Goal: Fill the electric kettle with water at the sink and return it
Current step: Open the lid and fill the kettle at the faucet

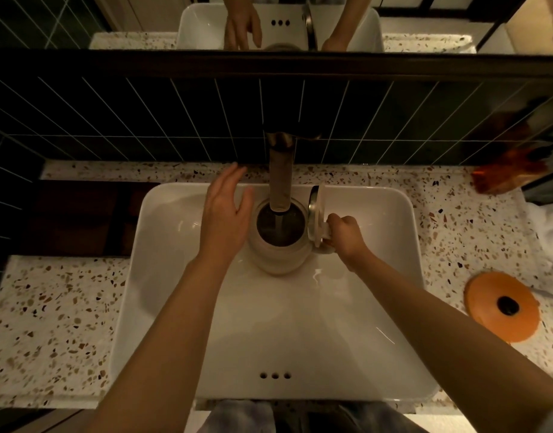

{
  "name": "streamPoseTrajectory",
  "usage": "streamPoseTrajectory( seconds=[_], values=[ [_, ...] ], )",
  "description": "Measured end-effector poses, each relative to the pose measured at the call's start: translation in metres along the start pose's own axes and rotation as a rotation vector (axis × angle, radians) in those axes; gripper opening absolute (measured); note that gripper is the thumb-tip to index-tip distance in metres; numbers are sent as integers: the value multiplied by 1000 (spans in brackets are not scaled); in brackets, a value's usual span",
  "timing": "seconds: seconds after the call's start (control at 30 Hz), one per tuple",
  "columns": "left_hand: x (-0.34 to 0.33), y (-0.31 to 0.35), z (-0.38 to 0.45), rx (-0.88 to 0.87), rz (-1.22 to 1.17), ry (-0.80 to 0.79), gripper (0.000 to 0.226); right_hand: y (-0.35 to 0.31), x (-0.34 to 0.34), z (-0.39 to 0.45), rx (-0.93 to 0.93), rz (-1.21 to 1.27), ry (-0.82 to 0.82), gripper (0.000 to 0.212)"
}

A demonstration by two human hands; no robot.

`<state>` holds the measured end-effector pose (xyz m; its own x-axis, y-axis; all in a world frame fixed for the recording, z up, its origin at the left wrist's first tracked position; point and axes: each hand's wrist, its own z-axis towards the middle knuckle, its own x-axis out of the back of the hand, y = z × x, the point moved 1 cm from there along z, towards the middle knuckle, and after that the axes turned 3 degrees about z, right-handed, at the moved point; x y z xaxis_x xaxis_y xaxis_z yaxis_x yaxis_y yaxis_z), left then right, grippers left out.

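A white electric kettle stands upright in the white sink, right under the faucet spout. Its lid is flipped up on the right side, and the dark inside shows. A thin stream of water seems to run from the spout into the opening. My right hand is shut on the kettle's handle at the right. My left hand hovers open beside the kettle's left side, fingers apart and pointing toward the wall, holding nothing.
The orange kettle base sits on the speckled counter right of the sink, its cord trailing right. An orange-brown packet lies at the back right. White cloth is at the right edge. Dark tiles and a mirror rise behind the faucet.
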<state>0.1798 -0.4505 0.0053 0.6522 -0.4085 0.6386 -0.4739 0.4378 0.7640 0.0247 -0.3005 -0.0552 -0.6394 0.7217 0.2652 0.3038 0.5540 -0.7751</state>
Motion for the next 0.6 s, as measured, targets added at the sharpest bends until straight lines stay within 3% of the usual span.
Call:
streamPoseTrajectory(
  seconds=[0.23,0.6],
  values=[
    [-9,32,47,-564,350,-183,44,0,-2,-1,-13,-5,12,31],
    [-17,43,64,-673,369,-233,47,-2,0,-1,-26,-19,23,28]
  ],
)
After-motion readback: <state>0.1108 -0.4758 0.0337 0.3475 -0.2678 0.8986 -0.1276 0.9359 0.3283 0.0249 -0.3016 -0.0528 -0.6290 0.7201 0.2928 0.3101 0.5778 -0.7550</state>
